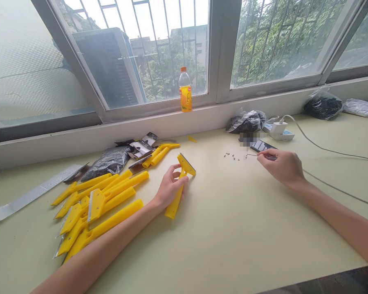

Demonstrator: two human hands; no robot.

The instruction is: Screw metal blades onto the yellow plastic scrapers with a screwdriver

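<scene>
My left hand (168, 188) is closed around the handle of a yellow scraper (187, 166), its wide blade head pointing up and away. To the right, my right hand (282, 165) pinches a thin screwdriver (252, 154) whose slim metal shaft points left. The shaft's tip is at one of several small silver screws (233, 158) scattered on the table; whether it touches the screw I cannot tell. Left of my left forearm lies a pile of yellow scrapers (95, 204) with metal blades. Behind it are loose yellow handles (161, 156).
Along the back of the pale table (233, 228) are a black-filled bag (108, 163), card packets (142, 147), another bag (245, 121), a phone (262, 145) and a charger on a power strip (279, 130). A cable (331, 150) runs right. A juice bottle (185, 94) stands on the windowsill.
</scene>
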